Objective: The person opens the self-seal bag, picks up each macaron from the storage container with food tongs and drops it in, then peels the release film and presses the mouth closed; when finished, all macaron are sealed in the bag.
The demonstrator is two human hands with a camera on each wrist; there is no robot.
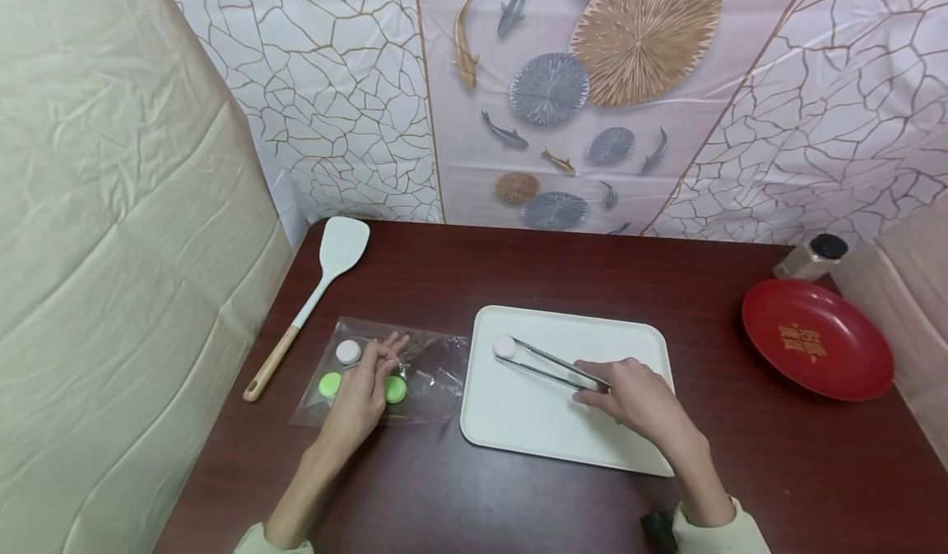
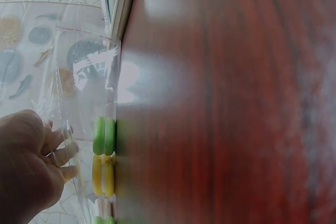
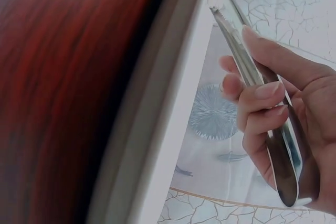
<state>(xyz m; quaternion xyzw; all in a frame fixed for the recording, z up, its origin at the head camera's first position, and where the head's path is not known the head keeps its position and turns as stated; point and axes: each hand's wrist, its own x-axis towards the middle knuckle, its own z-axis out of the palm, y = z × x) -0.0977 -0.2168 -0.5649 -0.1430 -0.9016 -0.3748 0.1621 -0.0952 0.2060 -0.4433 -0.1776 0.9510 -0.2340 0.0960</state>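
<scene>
My right hand (image 1: 640, 398) grips metal tongs (image 1: 551, 360), also seen in the right wrist view (image 3: 247, 61). Between the tong tips is a pale macaron (image 1: 505, 346), over the left part of a white tray (image 1: 563, 430). My left hand (image 1: 363, 385) is at a clear plastic bag (image 1: 437, 410), its fingers pinching the raised upper film. Inside the bag lie a white macaron (image 1: 348, 352), a green macaron (image 1: 329, 384) and another green macaron (image 1: 396, 389). The left wrist view also shows a yellow macaron (image 2: 103, 176), covered by my hand in the head view.
A white spatula (image 1: 326, 278) with a wooden handle lies left of the bag. Right of the tray are a red plate (image 1: 837, 340) and a jar (image 1: 807, 259) with a black lid. Patterned cloth hangs behind the dark wooden table (image 1: 459, 505).
</scene>
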